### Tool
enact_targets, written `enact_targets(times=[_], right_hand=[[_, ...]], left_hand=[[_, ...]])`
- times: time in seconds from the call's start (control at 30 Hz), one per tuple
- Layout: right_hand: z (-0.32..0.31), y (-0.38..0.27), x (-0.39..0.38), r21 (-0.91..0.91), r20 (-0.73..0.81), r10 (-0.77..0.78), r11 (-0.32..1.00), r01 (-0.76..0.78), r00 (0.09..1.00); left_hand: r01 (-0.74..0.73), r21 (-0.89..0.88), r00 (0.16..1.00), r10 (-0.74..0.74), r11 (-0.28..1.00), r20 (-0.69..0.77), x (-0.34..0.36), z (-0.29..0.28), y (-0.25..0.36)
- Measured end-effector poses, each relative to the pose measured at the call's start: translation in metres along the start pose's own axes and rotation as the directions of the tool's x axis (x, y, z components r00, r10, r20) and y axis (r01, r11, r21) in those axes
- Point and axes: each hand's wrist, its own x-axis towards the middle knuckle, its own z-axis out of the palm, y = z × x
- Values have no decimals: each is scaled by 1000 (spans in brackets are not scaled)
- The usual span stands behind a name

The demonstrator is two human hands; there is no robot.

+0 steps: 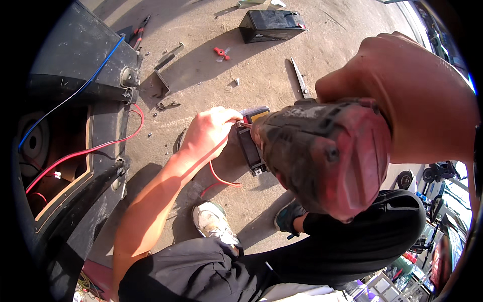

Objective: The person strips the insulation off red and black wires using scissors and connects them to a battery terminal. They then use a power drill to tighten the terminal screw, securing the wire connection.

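Observation:
My right hand (352,75) is wrapped round a worn red and black cordless drill (327,151), its handle mostly hidden behind the body. The drill's nose points down at a small black battery (249,151) standing on the ground between my feet. At the battery's far left corner, by a terminal, the fingertips of my left hand (211,131) are pinched together. What sits between them is too small to make out. A red wire (216,176) curves out below that hand. The drill covers the battery's right side.
At left stands a black speaker cabinet (100,201) with an opening, a red cable (90,151) and a blue cable (95,75). Beyond lie another black battery (271,27), scissors (300,78), a red-handled plastic piece (222,53), a metal bracket (163,70) and pliers (141,32).

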Motion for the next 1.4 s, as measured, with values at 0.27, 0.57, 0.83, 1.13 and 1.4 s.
enact_targets(times=[0.27, 0.57, 0.83, 1.13, 1.4], right_hand=[[2, -7, -3, -61, -45, -23, 998, 20, 999], [0, -8, -7, -158, -99, -64, 986, 48, 993], [-2, -4, -11, -261, -176, -133, 962, 84, 975], [1, -6, -13, 63, 47, 99, 993, -102, 994], [78, -34, -69, 412, -122, 172, 905, -108, 978]], left_hand=[[-299, 156, 941, 264, 941, 210, 8, -25, -8], [-402, 261, 895, 318, 878, 312, 13, -13, -17], [-316, 266, 948, 292, 911, 127, -3, 1, -19], [-185, 298, 921, 271, 936, -280, -52, 65, -15], [92, -10, 994, -92, 996, -55, -62, 28, -13]])
